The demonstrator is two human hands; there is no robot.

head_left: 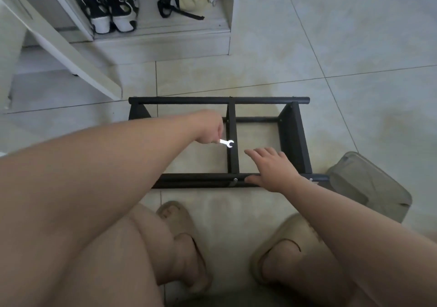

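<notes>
A person crouches on a tiled floor over a black metal frame (212, 100) lying flat. The left hand (209, 129) is curled in a fist around the handle of a small silver wrench (226, 143). The wrench lies roughly left to right. Its forked end points right, away from the fist, and meets the left face of the frame's middle crossbar (233, 160), which runs away from the person. Whether it sits on a bolt there is too small to tell. The right hand (272, 169) holds nothing: palm down, fingers spread, thumb pressing the near rail (201, 179) just right of the crossbar. The left hand is nearer the fastening, so the turning likely falls to it while the right steadies the frame. A clear plastic tub (369, 186) sits at the frame's right end.
</notes>
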